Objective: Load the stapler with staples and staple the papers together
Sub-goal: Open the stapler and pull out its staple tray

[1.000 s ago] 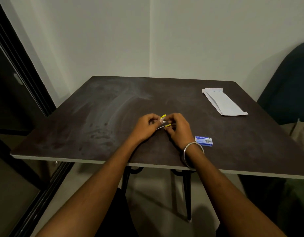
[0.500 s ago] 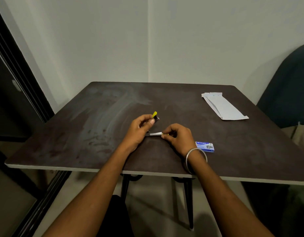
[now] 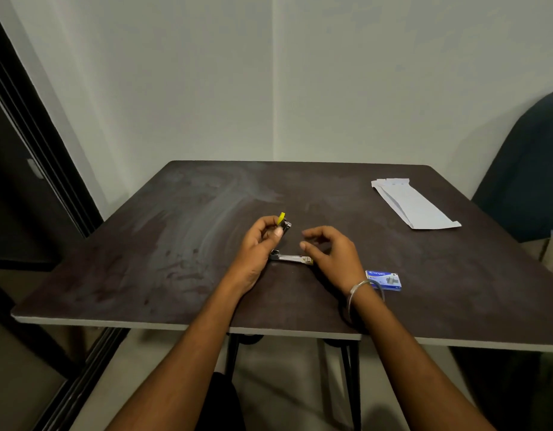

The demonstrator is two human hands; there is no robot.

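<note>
While the left hand grips the opened stapler, right fingers hover apart.

The blue staple box carries white brand lettering, seemingly "kangaro"; its smaller print is illegible.

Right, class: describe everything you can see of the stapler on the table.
The stapler is small, shiny metal with yellow tips, and swung wide open. Its lower arm lies flat on the dark table; its upper arm stands raised, pinched in the left hand. The right hand curls open just above the lower arm's yellow end, seemingly not gripping it. Whether staples are inside can't be seen.
</note>
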